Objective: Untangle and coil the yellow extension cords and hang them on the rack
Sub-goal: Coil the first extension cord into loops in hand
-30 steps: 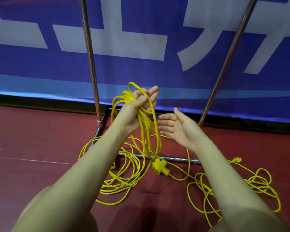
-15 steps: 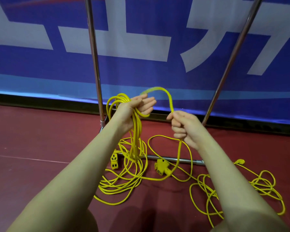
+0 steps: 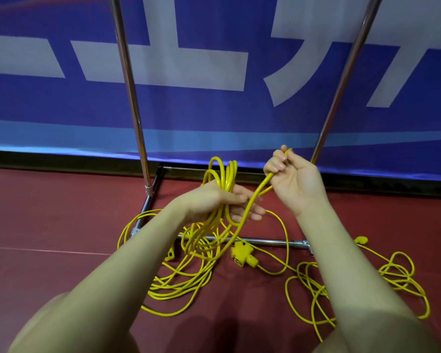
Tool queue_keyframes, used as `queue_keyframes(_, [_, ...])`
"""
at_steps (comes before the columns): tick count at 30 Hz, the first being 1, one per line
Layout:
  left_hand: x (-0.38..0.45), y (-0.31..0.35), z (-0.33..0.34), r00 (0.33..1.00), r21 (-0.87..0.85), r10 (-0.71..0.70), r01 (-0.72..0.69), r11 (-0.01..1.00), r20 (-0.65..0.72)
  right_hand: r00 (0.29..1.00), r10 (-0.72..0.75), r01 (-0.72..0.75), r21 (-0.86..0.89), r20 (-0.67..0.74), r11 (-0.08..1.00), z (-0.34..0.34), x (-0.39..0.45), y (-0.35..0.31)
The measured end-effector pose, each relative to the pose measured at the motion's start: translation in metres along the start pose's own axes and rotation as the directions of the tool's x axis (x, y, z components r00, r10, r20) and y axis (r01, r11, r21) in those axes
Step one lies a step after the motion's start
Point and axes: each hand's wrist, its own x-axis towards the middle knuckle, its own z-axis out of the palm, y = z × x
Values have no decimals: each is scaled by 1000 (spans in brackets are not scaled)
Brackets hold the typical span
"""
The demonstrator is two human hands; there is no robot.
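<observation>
In front of the rack, the left hand grips a bundle of yellow cord loops; the right hand pinches 1 strand. A second cord lies tangled on the floor.

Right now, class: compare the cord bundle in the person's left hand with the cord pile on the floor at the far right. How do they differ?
The held bundle is gathered into loops and gripped by the left hand; the floor pile sprawls loose and untouched on the red floor. The bundle is lifted; the pile lies flat. Both are yellow.
</observation>
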Motion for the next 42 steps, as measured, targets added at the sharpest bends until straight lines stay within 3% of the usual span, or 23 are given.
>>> queue_keyframes(6, [3,0,8,994,25,72,-74,997,79,1000,-5,5,-37,-2,999,-5,5,-3])
queue_keyframes(12, [5,10,7,957,-262,244,-279,924,-158,1000,24,-26,-396,-10,918,-11,0,-6])
queue_keyframes(17, [6,24,-4,832,-429,315,-516,741,-457,984,179,-132,-687,-3,715,-16,-8,6])
queue_keyframes(21, [1,29,-14,773,-454,326,-598,660,-545,930,357,-100,-878,84,468,-15,-18,22])
queue_keyframes(24, [-5,32,-21,809,-419,297,-532,735,-507,970,196,13,-840,141,542,-12,-16,29])
queue_keyframes(28, [-11,29,-28,842,-224,231,-377,899,-488,997,-37,77,-733,71,676,-12,-8,23])
queue_keyframes(33, [-16,29,-32,883,-215,211,-322,922,-419,984,-165,61,-754,-63,654,-20,-4,20])
queue_keyframes(37, [-18,31,-34,921,-282,172,-279,918,-349,968,-237,80,-791,-84,607,-22,-2,24])
queue_keyframes(42, [-15,26,-30,966,-250,73,-136,958,-248,954,-282,133,-702,-100,700,-19,-1,21])
